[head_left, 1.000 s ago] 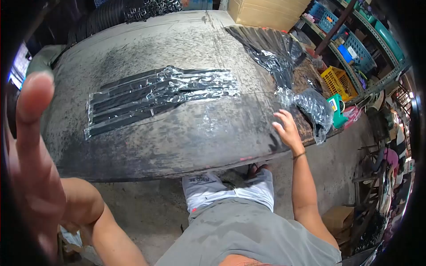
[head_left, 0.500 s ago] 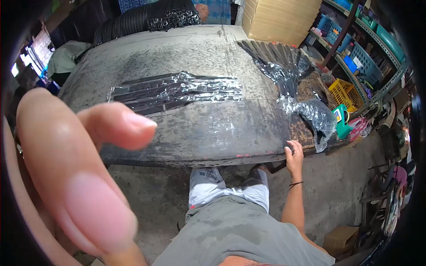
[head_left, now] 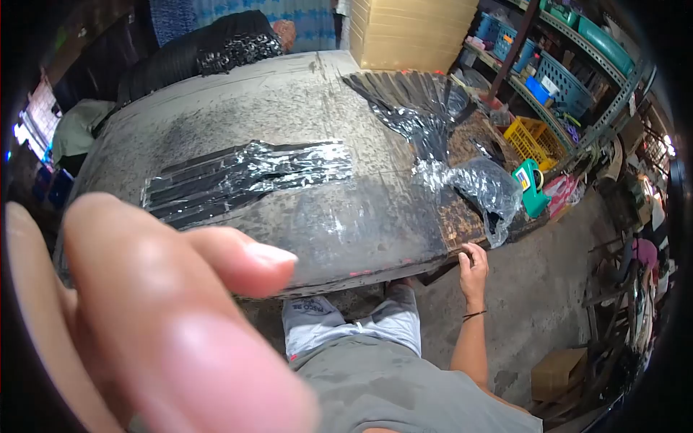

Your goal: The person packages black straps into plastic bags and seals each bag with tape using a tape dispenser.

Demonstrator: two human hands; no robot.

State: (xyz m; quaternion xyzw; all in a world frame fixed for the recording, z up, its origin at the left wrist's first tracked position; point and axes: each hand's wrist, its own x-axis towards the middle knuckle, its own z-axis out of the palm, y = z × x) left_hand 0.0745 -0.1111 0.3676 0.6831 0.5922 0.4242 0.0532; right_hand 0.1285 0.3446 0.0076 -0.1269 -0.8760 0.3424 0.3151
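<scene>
My left hand (head_left: 166, 310) is very close to the lens and looks huge and blurred at the lower left. Its fingers are bent but apart, and I see nothing between them. Beside the table's front edge hangs my right hand (head_left: 473, 273), fingers loosely curled and holding nothing, with a dark band at the wrist. On the worn table (head_left: 289, 224) lies a flat pack of black strips (head_left: 245, 180) under shiny clear plastic. To its right, a fanned bundle of black strips (head_left: 411, 108) narrows into crumpled clear plastic (head_left: 485, 189).
A green plastic object (head_left: 531, 187) stands at the table's right corner. Behind are a large cardboard box (head_left: 408, 36) and a heap of black bands (head_left: 202, 61). Shelves at right hold blue baskets (head_left: 563, 85); a yellow crate (head_left: 533, 141) sits below. A cardboard box (head_left: 557, 374) rests on the floor.
The view has shifted and tilted, so the table appears further left and rotated. My left hand's fingers now sit lower and further right in view. My right hand stays near the table edge.
</scene>
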